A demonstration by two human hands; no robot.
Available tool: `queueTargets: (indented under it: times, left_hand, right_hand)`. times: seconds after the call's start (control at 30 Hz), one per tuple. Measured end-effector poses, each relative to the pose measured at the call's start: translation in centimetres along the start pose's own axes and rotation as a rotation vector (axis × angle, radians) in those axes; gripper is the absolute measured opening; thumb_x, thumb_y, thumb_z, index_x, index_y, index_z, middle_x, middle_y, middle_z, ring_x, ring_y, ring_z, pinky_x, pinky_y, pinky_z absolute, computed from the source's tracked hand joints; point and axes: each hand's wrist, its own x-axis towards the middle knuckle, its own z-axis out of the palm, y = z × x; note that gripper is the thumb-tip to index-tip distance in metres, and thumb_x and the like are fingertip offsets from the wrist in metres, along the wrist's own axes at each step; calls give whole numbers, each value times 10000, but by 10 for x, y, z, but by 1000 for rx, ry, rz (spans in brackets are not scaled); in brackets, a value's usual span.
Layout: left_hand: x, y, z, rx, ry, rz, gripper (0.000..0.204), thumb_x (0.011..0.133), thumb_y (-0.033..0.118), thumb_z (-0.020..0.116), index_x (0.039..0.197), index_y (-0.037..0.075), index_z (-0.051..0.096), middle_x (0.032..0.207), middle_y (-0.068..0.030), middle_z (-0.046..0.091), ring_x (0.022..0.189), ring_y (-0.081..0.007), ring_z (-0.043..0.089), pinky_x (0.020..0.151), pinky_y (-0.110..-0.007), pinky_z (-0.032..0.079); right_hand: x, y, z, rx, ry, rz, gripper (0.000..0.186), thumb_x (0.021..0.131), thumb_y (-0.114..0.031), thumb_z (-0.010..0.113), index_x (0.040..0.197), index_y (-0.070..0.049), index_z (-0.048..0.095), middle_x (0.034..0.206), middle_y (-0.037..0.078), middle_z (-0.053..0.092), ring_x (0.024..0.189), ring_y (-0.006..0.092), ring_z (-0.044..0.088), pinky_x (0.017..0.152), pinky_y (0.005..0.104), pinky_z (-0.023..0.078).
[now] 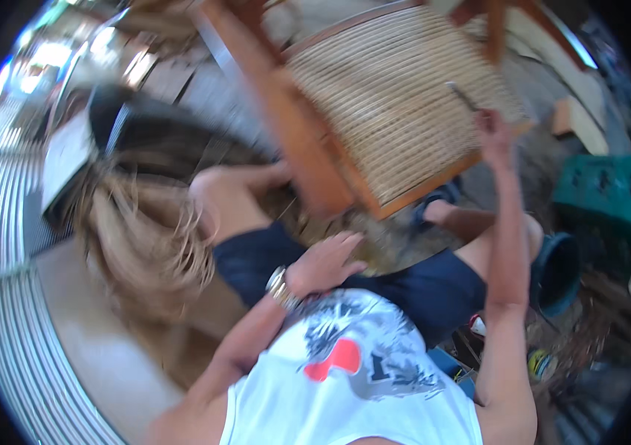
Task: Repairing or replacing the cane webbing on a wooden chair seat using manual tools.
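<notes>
A wooden chair with a woven cane seat (pixel 397 111) fills the upper middle, its brown frame (pixel 308 141) slanting down beside my left leg. Above the right side of the seat is my right hand (pixel 493 133), closed around a thin, slender metal tool (pixel 464 96) that points up and to the left. Blur hides what kind of tool it is. My left hand (pixel 326 263), wearing a gold-coloured watch (pixel 281 288) on the wrist, hovers or rests near my lap with its fingers stretched out and nothing in them.
A bundle of pale fibre strands (pixel 145 237) lies at my left, by a corrugated metal sheet (pixel 11 297). On the right stand a green crate (pixel 601 194) and a dark bucket (pixel 559 274). A small wood block (pixel 564 117) sits beyond the crate.
</notes>
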Motion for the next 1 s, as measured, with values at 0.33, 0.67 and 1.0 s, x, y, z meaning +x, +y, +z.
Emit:
queueTargets:
  times: [0.33,0.67,1.0]
  left_hand:
    - [48,3,5,-13,-126,-7,555,946,277,730,1361,-53,566,1300,-292,634,1209,-445,605,1025,-473,482]
    - [87,18,4,194,-424,36,571,986,331,676,1406,-31,540,1257,-309,653,1109,-460,636,960,-473,497]
    - [100,14,15,196,-393,165,557,990,336,665,1378,-50,560,1290,-302,650,1185,-457,631,1005,-464,499]
  right_hand:
    - [-145,-40,-114,1052,502,257,170,988,-202,734,1074,-72,665,810,-40,602,635,25,494,577,192,416]
    - [-471,5,-190,385,501,1027,195,1054,-179,551,1112,-37,671,794,-12,563,737,77,523,654,254,436]
    - [-634,-43,-91,-99,113,1445,142,925,-112,651,1038,-26,635,953,159,699,913,310,698,818,429,534]
